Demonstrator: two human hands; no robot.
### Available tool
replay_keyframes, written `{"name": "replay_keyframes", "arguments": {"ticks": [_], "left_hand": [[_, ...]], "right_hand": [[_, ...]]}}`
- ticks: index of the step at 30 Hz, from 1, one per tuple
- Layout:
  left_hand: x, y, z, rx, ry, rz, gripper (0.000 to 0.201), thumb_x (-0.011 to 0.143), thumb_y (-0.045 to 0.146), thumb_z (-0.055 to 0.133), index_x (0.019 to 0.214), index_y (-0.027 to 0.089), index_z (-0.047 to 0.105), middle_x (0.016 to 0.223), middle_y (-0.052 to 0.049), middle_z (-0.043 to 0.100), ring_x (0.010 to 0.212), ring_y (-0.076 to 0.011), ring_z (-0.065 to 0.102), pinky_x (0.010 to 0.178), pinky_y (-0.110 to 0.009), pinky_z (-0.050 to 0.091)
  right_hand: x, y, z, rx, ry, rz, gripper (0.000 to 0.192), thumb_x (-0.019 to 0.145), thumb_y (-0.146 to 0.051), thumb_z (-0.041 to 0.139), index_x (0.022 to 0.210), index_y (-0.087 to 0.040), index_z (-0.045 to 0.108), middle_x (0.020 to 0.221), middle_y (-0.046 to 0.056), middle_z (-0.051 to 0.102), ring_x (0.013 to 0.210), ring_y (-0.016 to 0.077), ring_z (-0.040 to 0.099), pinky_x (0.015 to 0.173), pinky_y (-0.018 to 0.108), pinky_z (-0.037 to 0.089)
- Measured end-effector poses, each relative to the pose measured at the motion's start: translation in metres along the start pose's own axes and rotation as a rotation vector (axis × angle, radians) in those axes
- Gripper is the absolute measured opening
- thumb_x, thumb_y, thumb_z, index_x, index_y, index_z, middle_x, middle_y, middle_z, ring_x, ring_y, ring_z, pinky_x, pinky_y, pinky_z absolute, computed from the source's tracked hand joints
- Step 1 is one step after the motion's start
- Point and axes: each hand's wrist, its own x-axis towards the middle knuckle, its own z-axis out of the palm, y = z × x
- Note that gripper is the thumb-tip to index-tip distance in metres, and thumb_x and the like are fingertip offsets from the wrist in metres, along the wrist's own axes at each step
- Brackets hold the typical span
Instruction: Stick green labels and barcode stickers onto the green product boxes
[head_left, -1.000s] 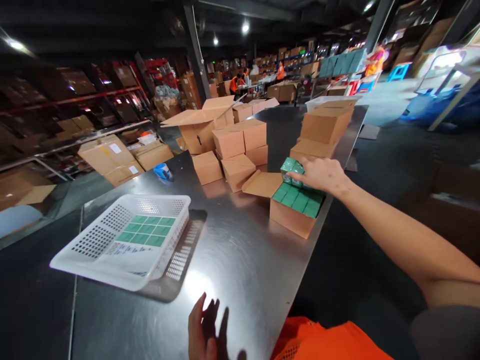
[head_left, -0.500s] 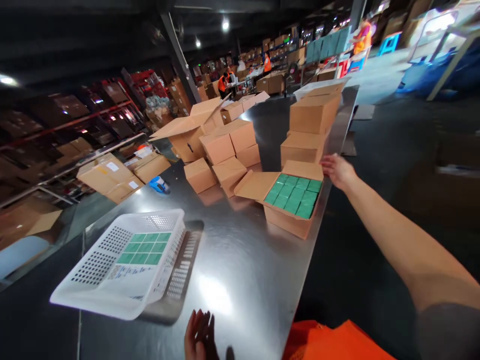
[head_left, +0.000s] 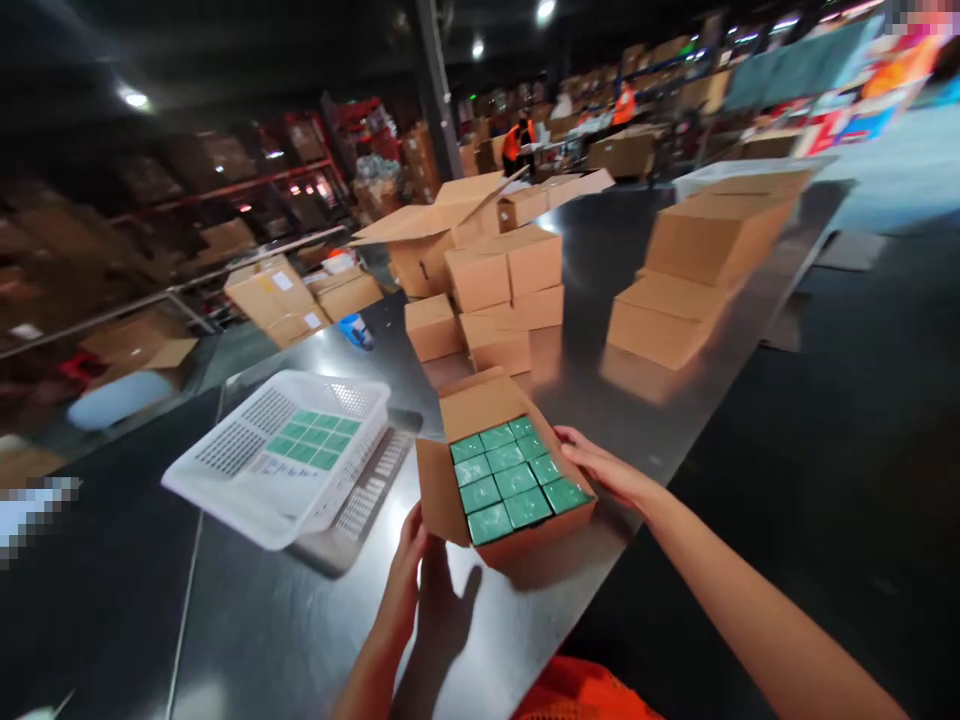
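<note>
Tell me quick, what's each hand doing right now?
Left hand: open, flat against the cardboard box.
Right hand: open, pressed on the box's other side.

Both hands flank an open carton (head_left: 501,520) of green packs (head_left: 513,480) on the worktop (head_left: 285,620): left hand (head_left: 409,570) at seven o'clock, right hand (head_left: 604,468) at three; a white basket (head_left: 225,480) at nine.
</note>
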Motion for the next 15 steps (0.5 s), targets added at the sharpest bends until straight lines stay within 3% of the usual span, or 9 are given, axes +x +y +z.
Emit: {"name": "replay_keyframes", "arguments": {"ticks": [2,5,7,9,12,15], "left_hand": [[0.017,0.01,0.009,-0.22,-0.051,-0.01,0.034,0.069,0.03,0.076,0.102,0.021,0.072,0.124,-0.014,0.068,0.132,-0.0339,0.053,0.112,-0.048,0.04],[0.045,0.025,0.011,-0.432,-0.115,-0.025,0.039,0.074,0.036,0.066,0.11,0.02,0.07,0.125,-0.012,0.069,0.125,-0.0338,0.058,0.109,-0.052,0.043],[0.057,0.034,0.009,-0.482,-0.106,-0.047,0.046,0.067,0.03,0.067,0.111,0.019,0.069,0.123,-0.011,0.07,0.119,-0.0332,0.062,0.104,-0.05,0.047],[0.062,0.043,0.007,-0.478,-0.077,-0.069,0.056,0.059,0.02,0.067,0.116,0.021,0.067,0.128,-0.01,0.068,0.117,-0.0324,0.062,0.1,-0.048,0.049],[0.057,0.055,0.004,-0.356,0.02,-0.01,0.073,0.054,0.012,0.068,0.126,0.025,0.06,0.139,-0.008,0.06,0.126,-0.0323,0.056,0.104,-0.046,0.045],[0.04,0.059,0.003,-0.192,0.135,0.09,0.079,0.055,0.015,0.074,0.131,0.024,0.055,0.147,-0.01,0.052,0.139,-0.0327,0.042,0.114,-0.049,0.034]], "right_hand": [[0.01,0.0,0.009,0.066,-0.117,0.076,0.061,0.083,-0.054,0.061,0.136,-0.025,0.051,0.134,0.013,0.061,0.12,0.0342,0.061,0.094,0.051,0.054],[0.033,-0.005,0.01,0.071,-0.188,0.132,0.091,0.066,-0.046,0.074,0.147,-0.026,0.04,0.152,0.012,0.043,0.141,0.0365,0.04,0.113,0.056,0.037],[0.048,-0.008,0.009,0.093,-0.235,0.106,0.103,0.06,-0.042,0.078,0.152,-0.027,0.033,0.159,0.01,0.034,0.145,0.0362,0.032,0.116,0.055,0.032],[0.056,-0.011,0.01,0.19,-0.288,0.032,0.108,0.059,-0.041,0.08,0.153,-0.029,0.029,0.16,0.01,0.032,0.146,0.0344,0.032,0.116,0.052,0.032],[0.052,-0.01,0.016,0.267,-0.201,-0.167,0.11,0.061,-0.043,0.084,0.154,-0.034,0.027,0.158,0.008,0.037,0.147,0.0298,0.031,0.118,0.049,0.029],[0.032,-0.009,0.017,0.214,-0.051,-0.314,0.099,0.065,-0.051,0.084,0.149,-0.037,0.033,0.14,0.009,0.056,0.145,0.0289,0.035,0.116,0.05,0.032]]}}
